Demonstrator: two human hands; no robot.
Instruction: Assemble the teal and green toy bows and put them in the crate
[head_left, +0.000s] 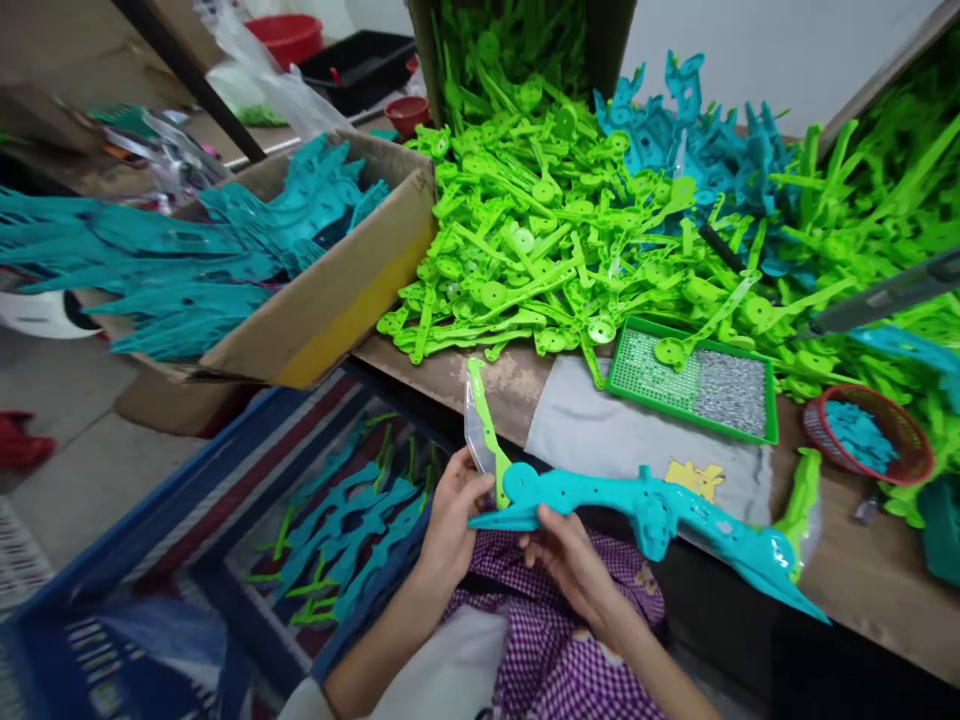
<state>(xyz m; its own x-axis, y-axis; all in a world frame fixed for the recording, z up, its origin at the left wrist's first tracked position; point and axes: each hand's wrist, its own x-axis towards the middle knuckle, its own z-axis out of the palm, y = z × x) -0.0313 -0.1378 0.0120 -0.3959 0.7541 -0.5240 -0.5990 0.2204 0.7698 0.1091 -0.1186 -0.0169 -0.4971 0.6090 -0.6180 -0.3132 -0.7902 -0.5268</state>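
Note:
A long blue plastic bow-shaped piece (pixel 600 490) lies across in front of me, above my lap. At its left end stands a green arm (pixel 491 435) with a clear blade-like sheet along it; a second green arm (pixel 801 515) is at its right end. My left hand (pixel 457 510) is closed around the left end, where the green arm meets the blue body. With thumb and fingertips my right hand (pixel 574 565) grips the lower edge of the blue body near that end. Some of its fingers are hidden behind the piece.
Green plastic arms (pixel 525 240) are heaped on the bench, with blue parts behind. A green tray (pixel 697 380) of small metal pieces and a red basket (pixel 877 435) stand at right. At left are a cardboard box (pixel 352 270) of blue parts and a striped bin (pixel 187 510) with bow-shaped pieces.

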